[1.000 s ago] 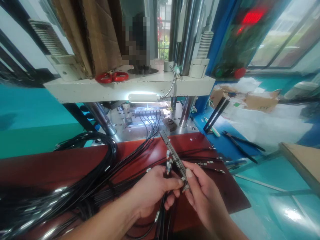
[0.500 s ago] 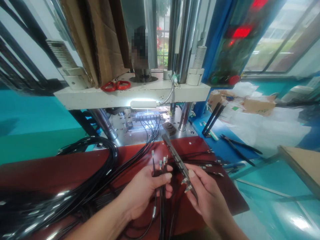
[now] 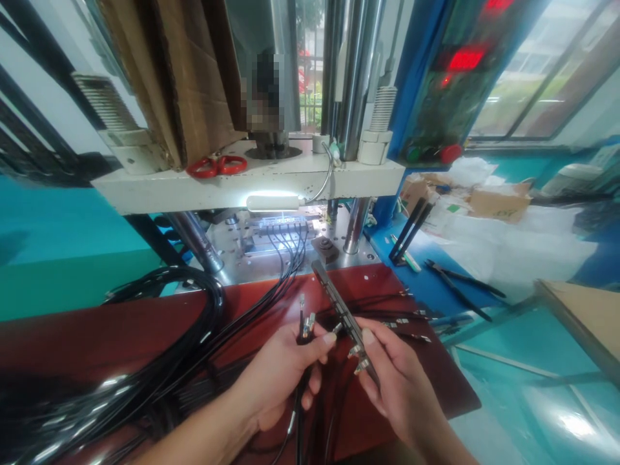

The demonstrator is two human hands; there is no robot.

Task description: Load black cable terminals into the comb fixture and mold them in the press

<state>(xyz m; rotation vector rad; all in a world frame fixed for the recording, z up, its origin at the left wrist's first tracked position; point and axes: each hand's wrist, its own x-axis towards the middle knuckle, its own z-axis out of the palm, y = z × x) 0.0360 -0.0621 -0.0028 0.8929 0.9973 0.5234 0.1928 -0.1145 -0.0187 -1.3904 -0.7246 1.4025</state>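
Note:
My left hand (image 3: 285,365) is closed around several black cables (image 3: 301,394) whose metal terminals (image 3: 308,325) poke up above the fingers. One terminal sits between its thumb tip and the bar in my other hand. My right hand (image 3: 400,371) grips a dark slotted metal bar (image 3: 334,300), tilted with its far end pointing up and left. Two terminals (image 3: 359,360) are seated at the bar's near end, beside my right thumb. More cables with terminals (image 3: 402,321) lie on the red-brown board (image 3: 271,310) behind my right hand.
A press with a white plate (image 3: 203,187) stands ahead; cables run into a lit fixture (image 3: 283,226) beneath it. Red-handled scissors (image 3: 216,166) rest on the plate. Coiled black cables (image 3: 213,290) lie at left. Pliers (image 3: 458,287) sit on the blue surface at right.
My left thumb has brought one terminal rightward against or close to the slotted bar. The other terminals in that hand have bunched together. My right hand has barely moved.

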